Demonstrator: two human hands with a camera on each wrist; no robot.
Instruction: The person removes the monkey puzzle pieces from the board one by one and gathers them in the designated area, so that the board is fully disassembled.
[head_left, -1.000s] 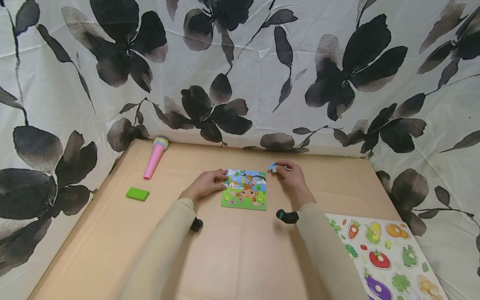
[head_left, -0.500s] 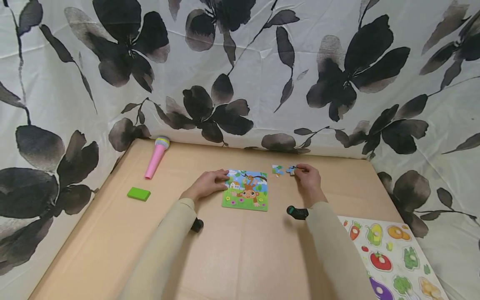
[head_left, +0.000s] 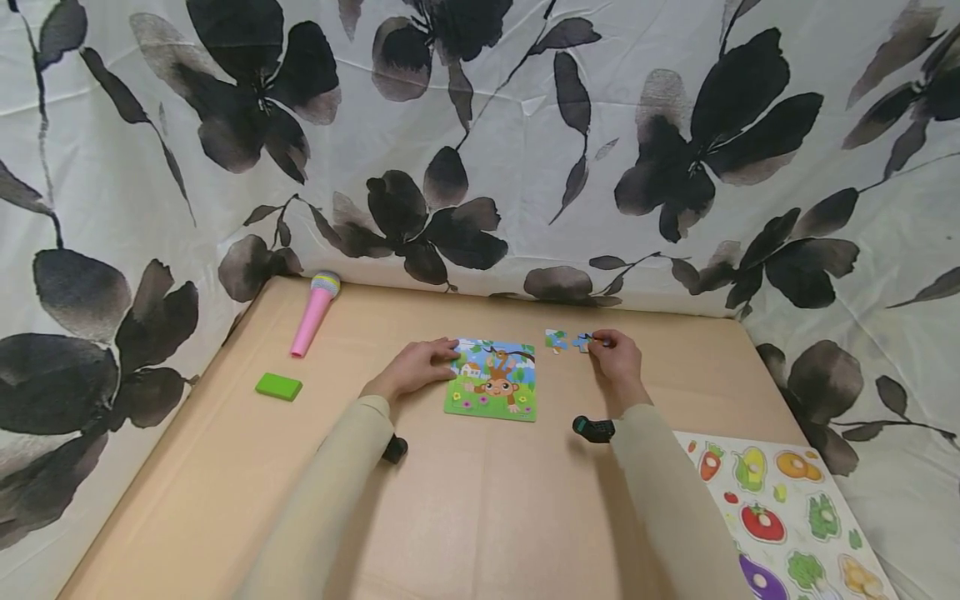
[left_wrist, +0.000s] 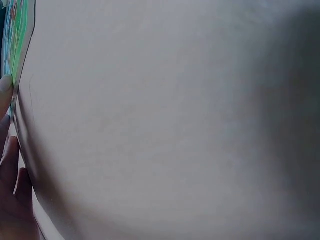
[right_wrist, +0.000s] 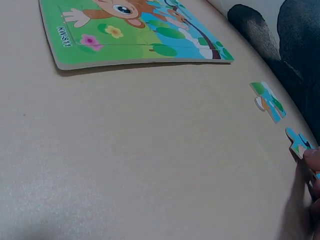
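The jigsaw puzzle (head_left: pixel 491 380) with a cartoon monkey lies flat mid-table in the head view. My left hand (head_left: pixel 412 368) holds it by its upper left edge; in the left wrist view the thumb (left_wrist: pixel 5 85) overlaps the green border. Right of the puzzle, my right hand (head_left: pixel 618 360) pinches a small blue puzzle piece (right_wrist: pixel 298 143) at the table surface, its far end hidden by the fingers. A second loose puzzle piece (head_left: pixel 556 340), blue and green, lies between that hand and the puzzle's upper right corner.
A pink toy microphone (head_left: pixel 313 318) and a green block (head_left: pixel 278 387) lie on the left of the table. At the right front is a vegetable picture board (head_left: pixel 792 500), partly behind the right sleeve. Floral cloth (head_left: pixel 517 167) hangs along the back edge.
My right hand has moved right, away from the puzzle's corner, with one piece in its fingers. The other piece now shows uncovered on the table. The left hand has stayed in place.
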